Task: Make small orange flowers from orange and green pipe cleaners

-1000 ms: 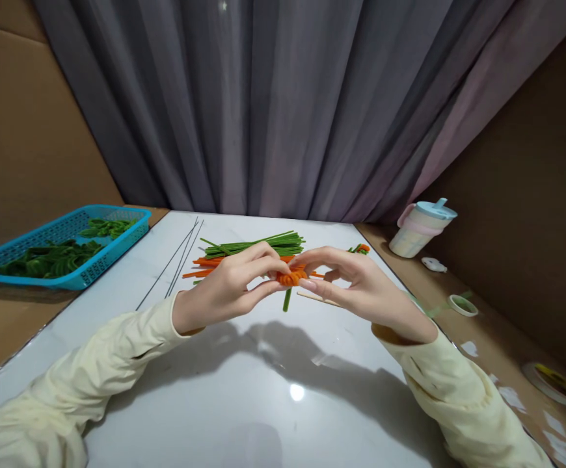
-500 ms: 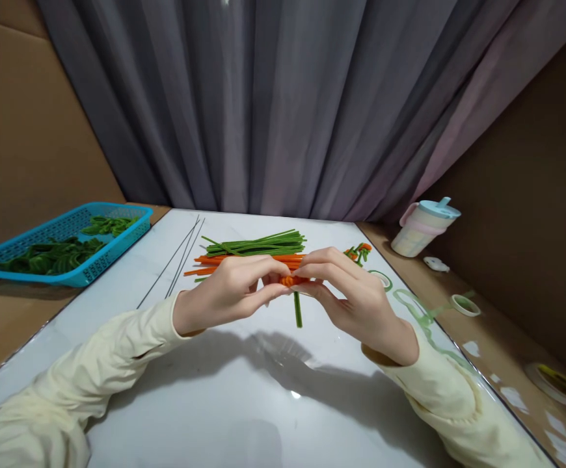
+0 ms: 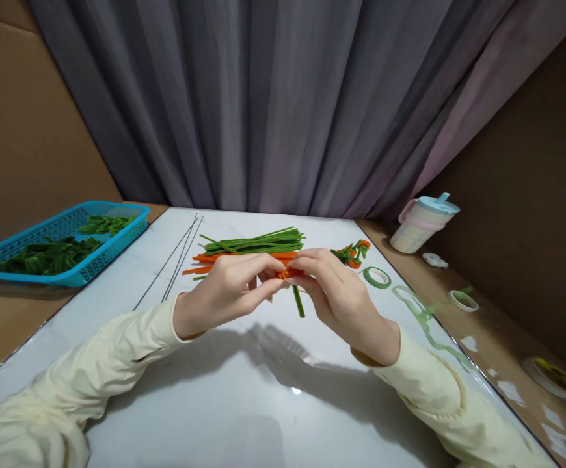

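Note:
Over the middle of the white tabletop (image 3: 205, 396), my left hand (image 3: 234, 286) and my right hand (image 3: 344, 299) meet fingertip to fingertip. Both pinch a small orange pipe-cleaner piece (image 3: 285, 274), coiled or folded, partly covered by the fingers. A short green pipe-cleaner stem (image 3: 298, 302) hangs down from it at a slant. Just beyond the hands lie a bundle of green pipe cleaners (image 3: 258, 242) and a row of orange pipe cleaners (image 3: 207, 259), partly hidden by my left hand. Several small orange-and-green pieces (image 3: 354, 253) are heaped past my right hand.
At left stands a blue basket (image 3: 117, 253) with green leaf-like pieces. Thin dark wires (image 3: 166, 260) lie near it. To the right are a roll of green tape (image 3: 377, 277), a loose green strip (image 3: 424, 315), a white tape ring (image 3: 463, 300) and a lidded cup (image 3: 417, 227). A grey curtain (image 3: 283, 104) hangs behind.
My right hand has shifted slightly left, uncovering the tape roll and more of the orange-and-green heap. The green stem has swung from upright to slanted. Both hands keep their pinch.

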`<state>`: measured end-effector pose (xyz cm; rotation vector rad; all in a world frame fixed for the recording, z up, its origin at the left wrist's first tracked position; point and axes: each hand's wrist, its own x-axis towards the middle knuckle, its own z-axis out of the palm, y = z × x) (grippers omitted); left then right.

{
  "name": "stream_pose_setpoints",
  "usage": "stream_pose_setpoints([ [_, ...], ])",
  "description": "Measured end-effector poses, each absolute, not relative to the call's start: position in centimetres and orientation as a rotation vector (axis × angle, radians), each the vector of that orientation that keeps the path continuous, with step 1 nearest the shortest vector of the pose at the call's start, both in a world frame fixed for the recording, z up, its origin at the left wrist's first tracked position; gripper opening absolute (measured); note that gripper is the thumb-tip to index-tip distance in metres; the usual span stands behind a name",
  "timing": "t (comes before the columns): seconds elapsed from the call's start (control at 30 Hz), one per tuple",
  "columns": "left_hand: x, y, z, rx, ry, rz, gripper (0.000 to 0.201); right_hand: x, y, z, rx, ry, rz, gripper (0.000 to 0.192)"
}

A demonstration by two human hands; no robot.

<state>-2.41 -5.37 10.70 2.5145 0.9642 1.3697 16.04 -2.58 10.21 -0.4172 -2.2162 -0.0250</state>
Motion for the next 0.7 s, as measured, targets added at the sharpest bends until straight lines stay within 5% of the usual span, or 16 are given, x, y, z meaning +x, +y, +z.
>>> stream_pose_setpoints([
  [0.2, -2.7, -4.3, 9.6, 2.393, 1.121, 1.238, 0.005, 15.6, -1.2, 9.0, -0.534, -2.378, -0.407, 0.016],
  [0.7, -2.6, -4.7, 9.6, 2.396, 1.079, 1.135, 0.008, 15.3, 0.2, 8.0, -0.344, -2.396, -0.416, 0.021],
])
